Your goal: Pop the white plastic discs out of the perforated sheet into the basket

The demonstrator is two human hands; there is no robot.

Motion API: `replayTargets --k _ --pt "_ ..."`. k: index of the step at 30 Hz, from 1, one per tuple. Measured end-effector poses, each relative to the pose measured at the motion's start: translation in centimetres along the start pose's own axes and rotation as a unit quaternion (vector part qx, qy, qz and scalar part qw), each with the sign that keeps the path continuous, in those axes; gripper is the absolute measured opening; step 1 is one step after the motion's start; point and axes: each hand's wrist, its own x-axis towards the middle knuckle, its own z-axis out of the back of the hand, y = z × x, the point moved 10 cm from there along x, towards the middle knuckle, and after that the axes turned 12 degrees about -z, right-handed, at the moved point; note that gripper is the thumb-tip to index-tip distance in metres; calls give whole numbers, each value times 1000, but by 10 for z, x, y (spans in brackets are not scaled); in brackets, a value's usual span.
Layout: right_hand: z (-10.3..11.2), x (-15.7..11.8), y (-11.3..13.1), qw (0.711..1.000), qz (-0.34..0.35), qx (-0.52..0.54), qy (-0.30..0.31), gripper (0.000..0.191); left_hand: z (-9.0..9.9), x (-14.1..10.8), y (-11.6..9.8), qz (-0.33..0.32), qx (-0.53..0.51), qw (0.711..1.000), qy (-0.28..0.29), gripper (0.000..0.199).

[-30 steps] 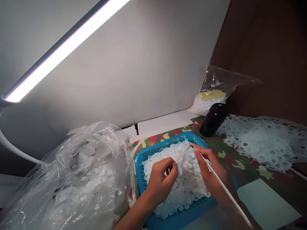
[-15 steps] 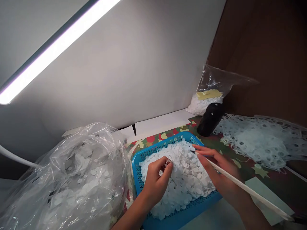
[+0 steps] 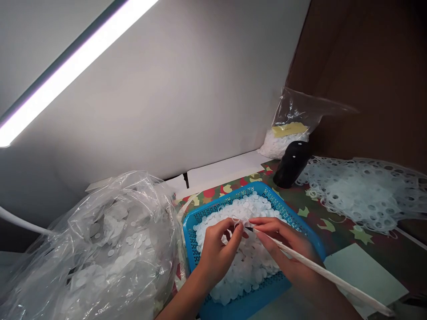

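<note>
My left hand [image 3: 218,246] is closed in a pinch on a small thin white ring [image 3: 235,219]. My right hand [image 3: 292,249] is wrapped round a long, slender, white-covered stick-like tool [image 3: 330,276]. Its short dark tip meets the left fingertips, so I cannot tell whether it touches the ring. Both hands are over a blue plastic basket [image 3: 188,251] with perforated sides. Inside it lies a heap of small white translucent discs [image 3: 230,286].
A large clear bag [image 3: 133,266] with discs lies left. Behind the basket stand a black cylindrical object [image 3: 292,164] and a clear bag with a yellow label [image 3: 285,142]. Punched translucent sheets [image 3: 363,191] are piled right, near a pale card [image 3: 367,275]. A lamp [image 3: 76,69] glows overhead.
My right hand has moved left with the white tool, bringing its tip to the left fingertips. More of the basket's right rim and the pale card shows. My left hand has hardly moved.
</note>
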Motion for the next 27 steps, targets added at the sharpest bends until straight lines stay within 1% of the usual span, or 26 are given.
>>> replayTargets --k 3,7,10,14,21,27 --pt "-3 -1 0 1000 19 -14 -11 12 0 1 -1 -4 2 1000 -2 27" --pt "-5 -5 10 993 73 -81 -45 13 2 2 -4 -10 12 1000 -10 25" --pt "-7 -10 15 987 99 -104 -68 18 3 3 -5 -18 20 1000 -16 26" --pt "-13 -15 17 983 122 -118 -72 24 4 2 -6 -30 30 999 -21 25" --pt "-25 -15 9 983 99 -136 -75 27 7 2 -1 -27 94 995 -30 24" --pt "-32 -17 11 982 108 -138 -66 25 10 0 -1 -19 120 992 -38 26"
